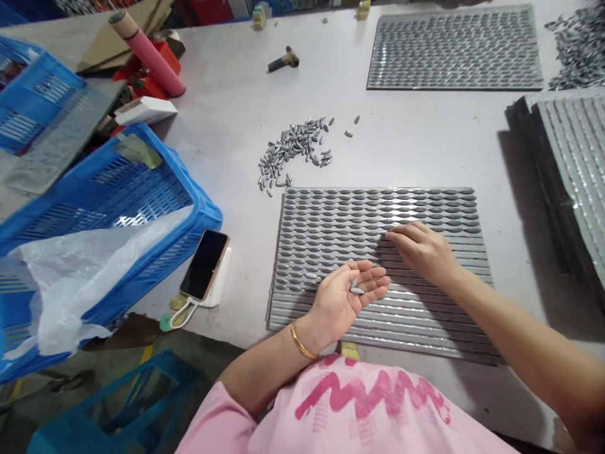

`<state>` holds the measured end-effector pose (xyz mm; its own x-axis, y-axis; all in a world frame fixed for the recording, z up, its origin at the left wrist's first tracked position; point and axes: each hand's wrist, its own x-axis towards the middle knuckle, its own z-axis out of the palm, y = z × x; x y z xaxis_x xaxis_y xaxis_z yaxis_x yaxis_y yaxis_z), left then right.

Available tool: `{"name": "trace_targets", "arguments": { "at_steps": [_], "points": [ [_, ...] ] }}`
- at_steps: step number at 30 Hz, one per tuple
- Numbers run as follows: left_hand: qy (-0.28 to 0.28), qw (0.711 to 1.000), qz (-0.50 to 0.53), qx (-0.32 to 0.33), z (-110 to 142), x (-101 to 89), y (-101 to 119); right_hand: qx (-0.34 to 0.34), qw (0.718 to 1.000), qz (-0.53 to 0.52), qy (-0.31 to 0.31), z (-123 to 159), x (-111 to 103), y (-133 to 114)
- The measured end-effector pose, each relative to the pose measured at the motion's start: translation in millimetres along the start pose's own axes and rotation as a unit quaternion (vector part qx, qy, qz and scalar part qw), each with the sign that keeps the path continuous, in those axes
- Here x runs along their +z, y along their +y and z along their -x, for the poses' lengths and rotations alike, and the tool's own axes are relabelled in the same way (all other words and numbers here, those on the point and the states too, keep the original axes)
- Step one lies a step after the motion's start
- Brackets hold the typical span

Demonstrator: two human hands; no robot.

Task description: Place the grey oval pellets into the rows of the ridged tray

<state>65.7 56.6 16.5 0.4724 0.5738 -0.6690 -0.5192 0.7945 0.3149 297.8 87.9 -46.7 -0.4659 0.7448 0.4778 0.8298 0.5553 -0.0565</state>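
My left hand [341, 296] is turned palm up over the ribbed grey tray [425, 328], cupping a few small spindle-shaped grey pieces [357, 290]. My right hand [423, 252] reaches down to the tray, its fingers pinched together at the end of a partly filled row; whatever lies between the fingertips is hidden. Similar pieces lie end to end in the grooves across the upper and left parts of the tray. Bare grooves show at the lower right. Beyond the tray's upper left corner is a loose pile of the same pieces [293, 145].
A filled tray [454, 50] lies at the back, with stacked trays [581, 145] and another heap of pieces [581, 47] to the right. On the left are a blue crate [189, 189] with plastic sheeting, a phone [205, 265] on a stand and a pink roll [155, 63].
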Motion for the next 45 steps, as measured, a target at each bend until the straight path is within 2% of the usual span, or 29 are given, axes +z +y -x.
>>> {"name": "trace_targets", "arguments": {
  "at_steps": [8,13,15,18,20,23,27,31,33,38,40,45],
  "points": [
    [0.003,1.000,-0.004,-0.031,-2,5.6,4,-0.041,0.996,0.056,-0.052,-4,-8,2],
    [-0.028,0.999,0.005,-0.035,-3,8.2,7,-0.023,0.997,0.034,-0.063,-4,-8,3],
    [-0.029,0.999,0.011,-0.038,-4,7.9,7,0.020,0.999,-0.006,-0.041,-6,-14,-5],
    [-0.041,0.998,0.027,-0.037,-6,7.5,6,0.078,0.985,-0.151,-0.020,-15,-31,-29],
    [-0.058,0.997,0.041,-0.029,-9,7.6,4,0.068,0.969,-0.232,-0.058,-21,-42,-48],
    [-0.076,0.996,0.037,-0.026,-12,8.0,1,0.045,0.963,-0.253,-0.085,-25,-50,-69],
    [-0.087,0.996,0.009,-0.023,-10,7.1,-1,0.065,0.963,-0.259,-0.047,-20,-52,-74],
    [-0.106,0.993,-0.050,-0.009,-4,4.2,-3,0.154,0.926,-0.346,-0.007,-10,-57,-73],
    [-0.112,0.991,-0.074,-0.011,-4,2.3,-5,0.169,0.924,-0.344,0.004,-5,-58,-75],
    [-0.075,0.992,-0.099,0.017,-8,-0.6,-13,0.126,0.971,-0.200,0.026,3,-58,-81],
    [-0.056,0.992,-0.105,0.047,-10,-0.2,-16,0.138,0.971,-0.194,0.014,4,-60,-83],
    [-0.029,0.989,-0.112,0.094,-14,3.6,-20,0.180,0.945,-0.275,-0.009,3,-68,-86]
  ]
}}
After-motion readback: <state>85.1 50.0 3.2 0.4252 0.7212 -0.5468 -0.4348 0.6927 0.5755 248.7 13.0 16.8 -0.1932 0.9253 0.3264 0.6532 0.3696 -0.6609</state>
